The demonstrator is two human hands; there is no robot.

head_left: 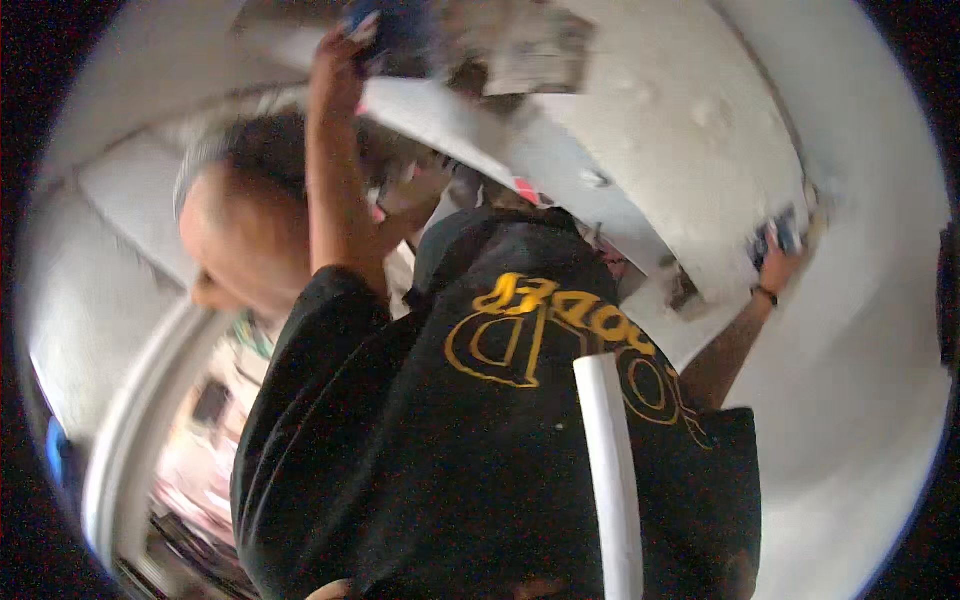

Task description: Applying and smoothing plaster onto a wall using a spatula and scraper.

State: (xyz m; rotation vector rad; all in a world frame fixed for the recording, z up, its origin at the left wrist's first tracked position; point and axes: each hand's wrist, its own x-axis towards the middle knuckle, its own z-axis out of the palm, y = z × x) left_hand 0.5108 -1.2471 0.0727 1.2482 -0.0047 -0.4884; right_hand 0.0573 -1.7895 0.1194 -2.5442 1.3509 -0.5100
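Observation:
My left arm is raised toward the upper edge of the view. My left hand [342, 58] is closed around a dark blue, cloth-like thing [398, 35], blurred by motion. Out to the right, my right hand [782, 264], with a dark band at its wrist, grips a crumpled dark blue and white thing [787, 228]. That one is beside the edge between a pale, broad panel [700, 130] and a white wall [880, 250]. Blur hides exactly what either thing is and whether the right one touches the wall.
Another person's head [235, 220] is close beside my left arm. A white strip [608, 470] crosses in front of my black shirt [420, 470]. A white curved frame [140, 420] borders an opening at lower left. Blurred clutter [540, 50] lies beyond my left hand.

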